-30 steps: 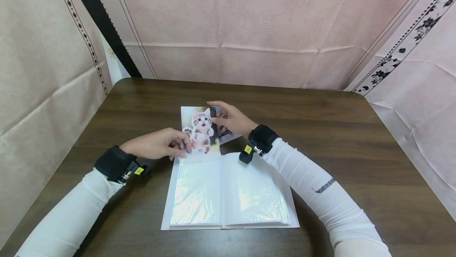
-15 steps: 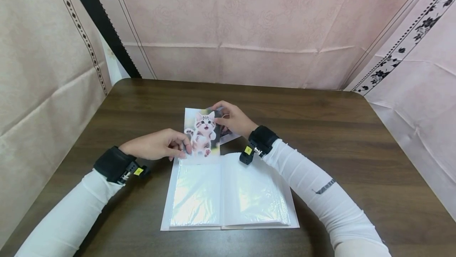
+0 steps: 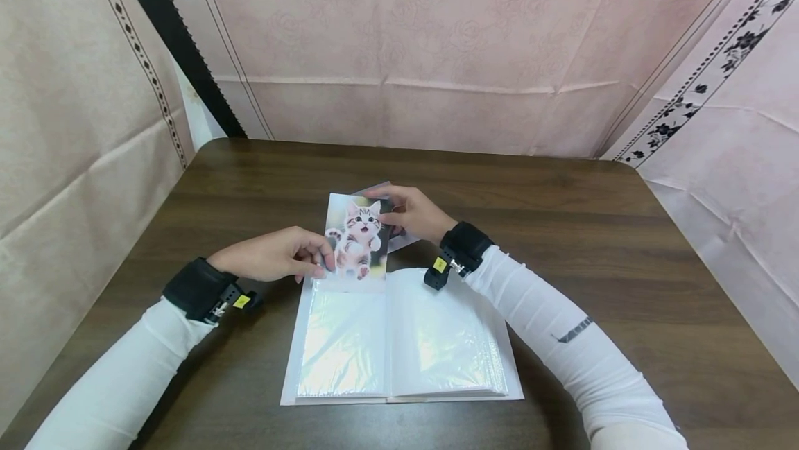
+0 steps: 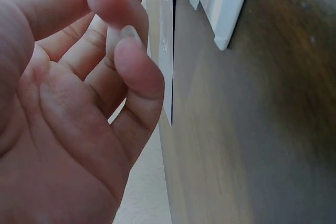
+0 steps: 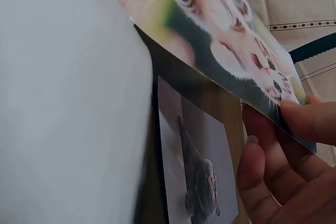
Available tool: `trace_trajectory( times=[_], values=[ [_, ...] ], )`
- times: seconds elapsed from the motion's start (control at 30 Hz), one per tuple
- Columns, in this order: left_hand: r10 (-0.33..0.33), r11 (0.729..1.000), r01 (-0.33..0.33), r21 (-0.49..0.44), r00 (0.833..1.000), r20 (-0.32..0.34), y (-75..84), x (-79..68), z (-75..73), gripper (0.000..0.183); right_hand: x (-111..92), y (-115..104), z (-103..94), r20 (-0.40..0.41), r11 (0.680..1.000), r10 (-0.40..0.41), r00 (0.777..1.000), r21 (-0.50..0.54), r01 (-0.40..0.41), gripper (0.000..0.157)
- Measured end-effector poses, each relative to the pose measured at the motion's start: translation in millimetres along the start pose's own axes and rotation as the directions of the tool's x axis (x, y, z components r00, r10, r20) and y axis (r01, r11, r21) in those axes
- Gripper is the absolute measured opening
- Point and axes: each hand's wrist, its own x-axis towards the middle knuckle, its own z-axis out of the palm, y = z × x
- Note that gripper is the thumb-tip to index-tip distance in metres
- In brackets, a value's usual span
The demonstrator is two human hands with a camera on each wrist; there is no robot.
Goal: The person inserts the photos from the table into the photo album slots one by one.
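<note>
1. The album (image 3: 399, 339) lies open on the desk (image 3: 624, 242) nearest the person, its clear sleeves glaring white, so whatever they hold cannot be made out.
2. The left hand (image 3: 275, 254) rests at the album's far left corner; its fingers (image 3: 312, 245) curl and pinch the left edge of the kitten photo (image 3: 357, 238). In the left wrist view the photo shows only as a thin white edge (image 4: 166, 51) past the fingertips.
3. The kitten photo stands tilted above the album's left page, its lower edge at the top of that page. It shows a grey-striped kitten with raised paws on a pale green and yellow ground.
4. The right hand (image 3: 412, 213) clamps the photo's right edge, thumb in front; its other fingers are hidden behind the print.
5. A second photo (image 5: 197, 166) lies flat on the desk beyond, mostly covered from the head view; it shows a dark cat, dim and hard to read.
</note>
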Motion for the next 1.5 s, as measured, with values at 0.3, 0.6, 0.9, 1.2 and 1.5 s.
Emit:
trace_trajectory(
  times=[0.3,0.6,0.9,1.2,1.5],
  values=[
    [-0.005,1.0,0.005,-0.006,1.0,-0.004,1.6,-1.7,0.0,0.016,-2.8,-0.5,-0.8,0.046,0.999,0.014,0.999,0.038,-0.015,0.046],
    [0.002,1.0,-0.002,-0.004,1.0,-0.01,3.1,-0.4,-0.1,0.016,-3.8,0.9,-0.7,0.067,0.999,-0.003,0.998,0.037,0.0,0.046],
    [0.012,1.0,-0.012,-0.01,1.0,-0.014,0.9,-0.7,0.3,0.017,-7.4,-2.9,0.6,0.088,0.999,0.033,0.996,0.022,-0.036,0.045],
    [0.013,1.0,-0.013,-0.011,1.0,-0.013,-0.8,-0.1,1.2,0.015,-8.7,-4.4,1.5,0.14,0.997,0.07,0.988,0.03,-0.075,0.043],
    [0.02,1.0,-0.02,-0.011,1.0,-0.022,-1.1,0.0,1.4,0.016,-7.9,-3.2,1.6,0.16,0.998,0.057,0.986,-0.013,-0.056,0.037]
  ],
)
